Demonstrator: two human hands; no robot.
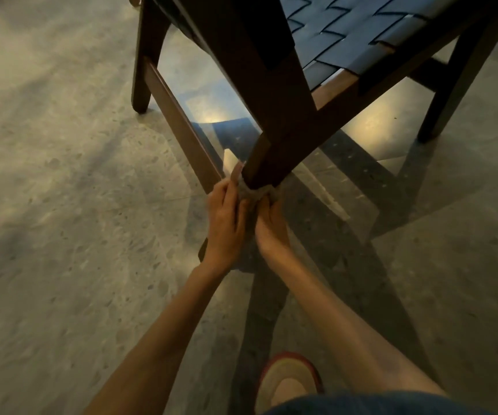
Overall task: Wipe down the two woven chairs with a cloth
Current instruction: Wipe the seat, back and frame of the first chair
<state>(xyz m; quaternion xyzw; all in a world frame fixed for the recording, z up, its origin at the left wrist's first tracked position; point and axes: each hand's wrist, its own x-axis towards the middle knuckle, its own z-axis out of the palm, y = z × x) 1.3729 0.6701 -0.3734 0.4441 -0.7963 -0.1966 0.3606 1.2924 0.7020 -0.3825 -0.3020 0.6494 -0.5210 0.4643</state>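
Chair (271,85), dark wood: left hand (225,218) and right hand (268,226) both grip cloth (252,191) wrapped around leg (267,163) foot

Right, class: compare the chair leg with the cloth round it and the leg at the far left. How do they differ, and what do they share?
The near leg has the cloth wrapped round its lower end, gripped by the left hand and right hand; the far-left leg is bare and untouched. The far-left leg's foot shows on the floor; the near leg's foot is hidden. Both are dark wood, joined by a low rail.
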